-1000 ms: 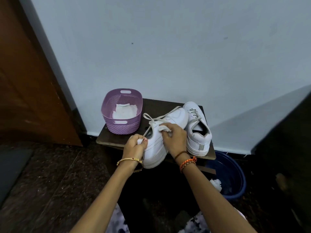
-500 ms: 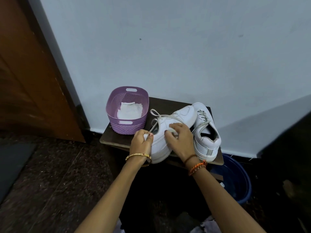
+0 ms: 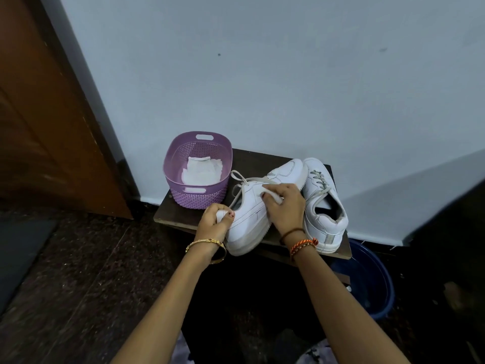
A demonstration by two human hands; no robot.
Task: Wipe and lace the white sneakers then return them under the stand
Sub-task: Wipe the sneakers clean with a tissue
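Two white sneakers sit on a small dark wooden stand [image 3: 252, 160]. The left sneaker [image 3: 252, 214] lies tilted on its side, its loose laces [image 3: 240, 179] trailing toward the basket. My left hand [image 3: 214, 223] grips its heel end, thumb on the side panel. My right hand [image 3: 284, 208] presses a white wipe [image 3: 274, 197] against the sneaker's upper, fingers curled round the wipe. The right sneaker [image 3: 324, 206] stands upright beside it, laced, opening toward me.
A purple perforated basket [image 3: 199, 195] holding white wipes [image 3: 202, 170] stands on the stand's left end. A blue tub [image 3: 372, 279] sits on the floor at the lower right. A brown door [image 3: 47, 114] is on the left, a pale wall behind.
The view has shifted a little. My right hand with the wipe has slid slightly along the left sneaker's upper; my left hand keeps its hold on the heel.
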